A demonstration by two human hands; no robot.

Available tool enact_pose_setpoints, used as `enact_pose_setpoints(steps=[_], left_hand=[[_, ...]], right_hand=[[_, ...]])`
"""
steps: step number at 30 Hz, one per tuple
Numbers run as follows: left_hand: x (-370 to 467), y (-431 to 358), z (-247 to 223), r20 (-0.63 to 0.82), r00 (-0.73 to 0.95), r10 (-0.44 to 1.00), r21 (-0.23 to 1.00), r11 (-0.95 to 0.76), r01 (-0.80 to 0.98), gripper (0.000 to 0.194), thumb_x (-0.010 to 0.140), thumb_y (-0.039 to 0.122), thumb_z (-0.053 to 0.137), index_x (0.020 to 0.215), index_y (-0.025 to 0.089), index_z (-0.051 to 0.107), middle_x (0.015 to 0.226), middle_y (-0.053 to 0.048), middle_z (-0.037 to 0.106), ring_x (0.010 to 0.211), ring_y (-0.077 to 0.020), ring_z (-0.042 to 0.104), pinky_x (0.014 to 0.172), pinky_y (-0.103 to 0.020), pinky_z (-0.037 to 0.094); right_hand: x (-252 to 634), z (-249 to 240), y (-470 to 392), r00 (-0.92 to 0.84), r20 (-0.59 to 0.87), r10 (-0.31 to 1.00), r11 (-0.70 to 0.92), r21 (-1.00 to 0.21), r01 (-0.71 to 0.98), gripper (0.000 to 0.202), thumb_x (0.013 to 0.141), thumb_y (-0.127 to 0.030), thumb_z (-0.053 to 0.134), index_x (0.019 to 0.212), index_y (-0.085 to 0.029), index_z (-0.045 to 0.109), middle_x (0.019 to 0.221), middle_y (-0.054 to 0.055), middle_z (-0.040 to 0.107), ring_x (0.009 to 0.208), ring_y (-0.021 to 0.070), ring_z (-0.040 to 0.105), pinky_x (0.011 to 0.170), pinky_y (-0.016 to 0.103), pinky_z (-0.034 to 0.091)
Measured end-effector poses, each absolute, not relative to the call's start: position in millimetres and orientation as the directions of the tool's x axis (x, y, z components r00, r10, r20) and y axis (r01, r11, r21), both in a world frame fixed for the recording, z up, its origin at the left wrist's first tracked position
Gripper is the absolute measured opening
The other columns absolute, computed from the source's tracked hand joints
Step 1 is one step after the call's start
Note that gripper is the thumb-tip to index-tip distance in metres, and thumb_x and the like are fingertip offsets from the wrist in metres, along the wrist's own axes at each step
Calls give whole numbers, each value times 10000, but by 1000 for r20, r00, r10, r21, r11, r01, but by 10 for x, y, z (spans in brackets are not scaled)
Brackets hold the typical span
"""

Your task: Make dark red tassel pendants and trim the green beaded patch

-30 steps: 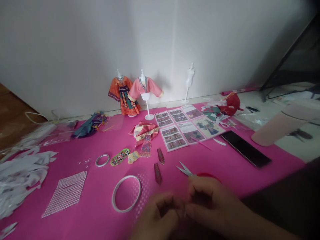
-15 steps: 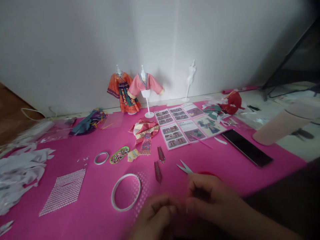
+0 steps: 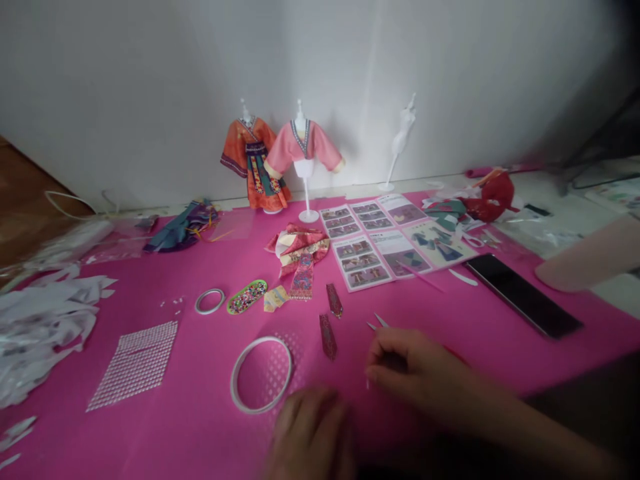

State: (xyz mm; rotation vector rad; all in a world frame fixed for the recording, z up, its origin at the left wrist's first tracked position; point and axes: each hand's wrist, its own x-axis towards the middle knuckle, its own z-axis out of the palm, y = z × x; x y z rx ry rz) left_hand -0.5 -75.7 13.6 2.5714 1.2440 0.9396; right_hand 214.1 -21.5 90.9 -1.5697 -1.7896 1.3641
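My right hand has thumb and forefinger pinched on a tiny whitish sliver, too small to name. Just beyond it the scissors lie partly hidden under the hand, blade tips showing. Blurred by motion, my left hand is low over the table, right beside a large roll of white tape. Whether its fingers grip anything does not show. Ahead of both hands lie two small dark red patterned fabric pieces with pointed ends, an upper piece and a lower piece.
Doll forms wear an orange robe and a pink top; a bare white form leans by the wall. Instruction sheets, a phone, a pink cylinder, a bead tray and a gem sheet lie around.
My hands have drawn apart; the left moved down and left, away from the right. The right stays pinched and now covers more of the scissors. The camera view has shifted slightly.
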Motion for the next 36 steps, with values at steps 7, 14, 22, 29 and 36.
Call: enact_pose_setpoints(steps=[7,14,22,29,36], left_hand=[[30,-814,77,397,359,845,408,-513,755,345,816,94,578,1096,268,683,1054,-37,748,964,-245,674,867,-385,583],[5,-778,50,361,467,807,259,-568,781,422,827,175,612,1243,242,631,1211,-42,730,1010,-276,680,846,-415,593],[75,-807,15,292,481,827,114,-529,841,442,859,286,631,1294,214,598,1314,-80,688,1021,-302,677,805,-411,585],[102,-789,9,284,532,798,48,-566,823,432,901,377,608,1291,191,593,1300,-87,700,1000,-291,684,754,-376,580],[-11,-705,58,292,513,807,59,-551,833,385,958,317,514,1316,189,576,1365,-55,658,1113,-284,642,864,-397,563]], right_hand=[[2101,795,-67,-372,-236,898,19,-823,568,87,801,-167,572,720,-170,604,659,-24,590,611,126,494,545,243,362],[2071,747,138,-454,-193,870,156,-766,624,115,837,-155,560,730,-168,601,673,-19,598,616,125,499,547,246,338],[1905,753,423,-588,-131,798,336,-713,615,131,825,-103,558,768,-145,668,727,13,655,660,133,553,618,258,345],[1883,710,456,-568,-158,808,320,-692,647,155,827,-112,535,720,-156,638,695,7,641,628,128,536,587,253,329],[1952,571,306,-451,-199,870,186,-715,673,181,857,-178,527,689,-172,594,625,-27,585,565,113,473,516,246,299]])
